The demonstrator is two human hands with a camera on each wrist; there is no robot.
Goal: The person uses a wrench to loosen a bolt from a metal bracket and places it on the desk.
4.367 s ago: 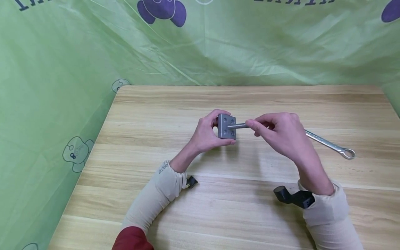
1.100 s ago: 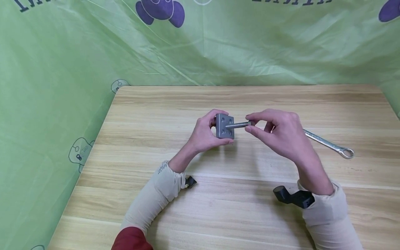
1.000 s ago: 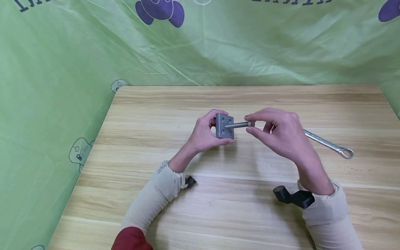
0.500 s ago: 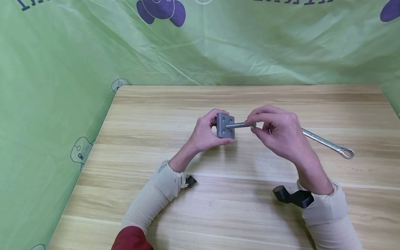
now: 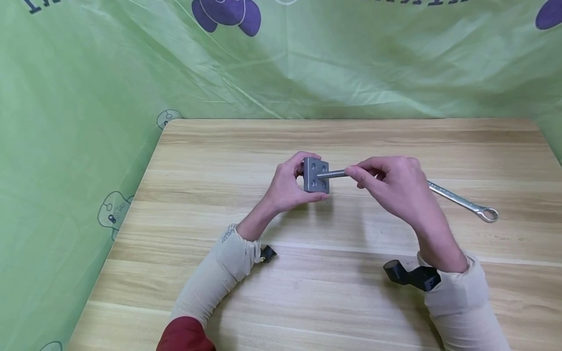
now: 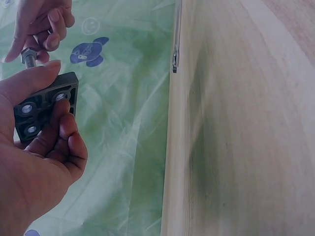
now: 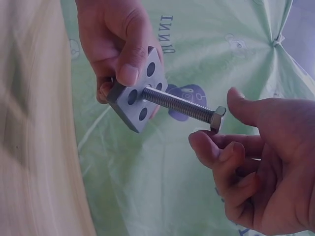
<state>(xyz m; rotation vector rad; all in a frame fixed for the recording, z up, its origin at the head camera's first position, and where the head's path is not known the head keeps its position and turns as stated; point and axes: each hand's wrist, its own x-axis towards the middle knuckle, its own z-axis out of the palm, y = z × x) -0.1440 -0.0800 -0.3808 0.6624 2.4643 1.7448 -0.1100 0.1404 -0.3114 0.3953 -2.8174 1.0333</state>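
Observation:
My left hand holds a grey square metal plate with several holes, thumb and fingers at its edges, raised over the table. In the left wrist view the plate's dark recessed back shows, with fingers curled against it. A threaded hex bolt sticks out of the plate's middle. My right hand is at the bolt's hex head: the index fingertip lies right under the head, the thumb stands apart above it, and the other fingers are loosely curled. In the head view this hand hides the bolt head.
A combination wrench lies on the wooden table at the right, its far end hidden behind my right hand. Black wrist cameras sit on both sleeves. A green printed cloth hangs behind and at the left.
My right fingers have shifted round the bolt head: spread a second ago, close on it half a second ago, now with the thumb swung forward. The plate stays nearly in place.

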